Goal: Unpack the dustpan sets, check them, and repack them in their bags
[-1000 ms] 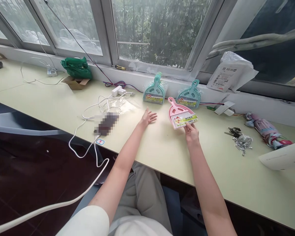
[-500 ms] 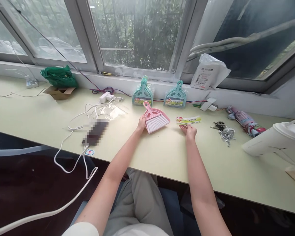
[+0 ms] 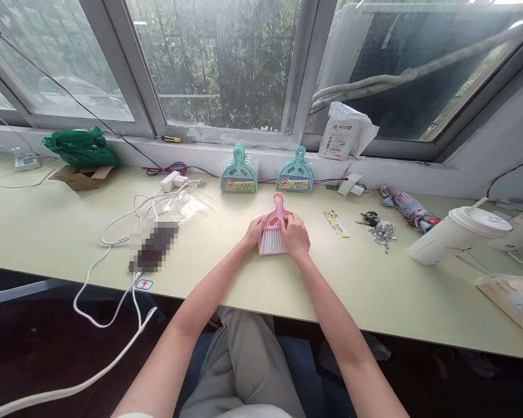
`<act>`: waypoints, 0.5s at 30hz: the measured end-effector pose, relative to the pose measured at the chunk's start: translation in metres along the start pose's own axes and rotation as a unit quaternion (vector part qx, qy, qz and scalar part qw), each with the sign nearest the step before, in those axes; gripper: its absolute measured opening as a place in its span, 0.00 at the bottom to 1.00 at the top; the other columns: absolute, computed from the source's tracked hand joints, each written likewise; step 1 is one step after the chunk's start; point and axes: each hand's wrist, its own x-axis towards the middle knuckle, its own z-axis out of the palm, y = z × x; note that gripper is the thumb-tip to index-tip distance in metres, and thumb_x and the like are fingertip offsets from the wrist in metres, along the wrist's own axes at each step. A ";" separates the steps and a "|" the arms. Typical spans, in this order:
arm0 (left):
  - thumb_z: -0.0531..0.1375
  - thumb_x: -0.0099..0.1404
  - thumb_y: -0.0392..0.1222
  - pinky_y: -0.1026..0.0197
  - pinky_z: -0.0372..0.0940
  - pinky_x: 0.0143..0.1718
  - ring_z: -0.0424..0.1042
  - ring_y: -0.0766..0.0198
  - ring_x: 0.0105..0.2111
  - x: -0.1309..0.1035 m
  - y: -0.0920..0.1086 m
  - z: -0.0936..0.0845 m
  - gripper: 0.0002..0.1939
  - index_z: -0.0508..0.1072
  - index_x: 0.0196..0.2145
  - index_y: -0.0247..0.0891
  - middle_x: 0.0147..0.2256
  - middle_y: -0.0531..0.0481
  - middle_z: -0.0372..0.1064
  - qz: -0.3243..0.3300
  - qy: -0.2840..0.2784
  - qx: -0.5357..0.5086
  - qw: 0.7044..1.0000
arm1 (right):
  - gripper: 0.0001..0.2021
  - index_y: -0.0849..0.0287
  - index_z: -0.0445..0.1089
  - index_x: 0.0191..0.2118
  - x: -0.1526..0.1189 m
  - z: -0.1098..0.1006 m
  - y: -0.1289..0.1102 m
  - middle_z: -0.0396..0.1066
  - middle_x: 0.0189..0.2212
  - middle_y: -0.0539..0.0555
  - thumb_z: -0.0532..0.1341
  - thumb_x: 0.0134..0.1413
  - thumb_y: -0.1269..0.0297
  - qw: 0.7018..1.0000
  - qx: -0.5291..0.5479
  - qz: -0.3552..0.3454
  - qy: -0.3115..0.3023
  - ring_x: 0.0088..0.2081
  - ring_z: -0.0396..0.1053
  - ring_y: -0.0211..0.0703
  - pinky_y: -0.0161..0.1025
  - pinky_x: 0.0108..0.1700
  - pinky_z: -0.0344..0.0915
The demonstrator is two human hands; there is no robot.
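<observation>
A pink dustpan with a white-bristled brush (image 3: 272,240) is upright over the table, its handle pointing toward the window. My left hand (image 3: 255,231) grips its left edge. My right hand (image 3: 294,233) is closed on its right side, fingers over the front of the brush. To the right of it a colourful label strip (image 3: 336,224) lies on the table. Behind stand a stack of teal dustpan sets (image 3: 239,169) and another teal set (image 3: 296,170), both in clear wrap with printed labels.
Left are a pixelated dark device (image 3: 153,247), white cables, clear plastic wrap (image 3: 185,206) and a green bag (image 3: 81,146) on a cardboard box (image 3: 82,177). Right are keys (image 3: 378,227), a folded umbrella (image 3: 408,209) and a white cup (image 3: 457,232).
My right hand has let go of the label strip, which now lies turned on the table, and has moved left onto the pink set. The pink set has turned straighter. The view has shifted.
</observation>
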 end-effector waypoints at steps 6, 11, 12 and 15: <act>0.48 0.69 0.50 0.58 0.62 0.52 0.70 0.58 0.48 0.003 0.011 0.001 0.23 0.71 0.53 0.38 0.49 0.47 0.72 0.047 -0.026 0.037 0.998 | 0.15 0.56 0.65 0.33 0.005 -0.012 0.004 0.66 0.36 0.57 0.49 0.62 0.53 0.998 0.026 0.016 0.053 0.43 0.62 0.48 0.44 0.46 0.59; 0.52 0.66 0.43 0.58 0.64 0.48 0.72 0.57 0.43 -0.001 0.025 0.001 0.18 0.72 0.51 0.40 0.46 0.48 0.74 0.086 0.027 0.133 0.987 | 0.17 0.56 0.65 0.34 0.003 -0.016 -0.008 0.66 0.37 0.56 0.53 0.58 0.47 0.997 0.030 0.001 0.065 0.42 0.61 0.48 0.43 0.44 0.60; 0.53 0.64 0.42 0.58 0.64 0.47 0.72 0.57 0.42 -0.003 0.028 0.000 0.18 0.73 0.51 0.41 0.45 0.48 0.74 0.088 0.038 0.146 0.985 | 0.17 0.56 0.65 0.34 0.002 -0.016 -0.011 0.66 0.37 0.56 0.53 0.58 0.46 0.997 0.028 0.003 0.068 0.42 0.61 0.48 0.43 0.44 0.60; 0.56 0.62 0.40 0.58 0.65 0.45 0.72 0.55 0.40 -0.009 0.036 -0.002 0.18 0.74 0.49 0.42 0.42 0.48 0.75 0.083 0.069 0.165 0.980 | 0.18 0.56 0.66 0.35 0.001 -0.016 -0.018 0.66 0.37 0.57 0.52 0.59 0.46 0.997 0.023 0.010 0.078 0.43 0.62 0.49 0.43 0.44 0.60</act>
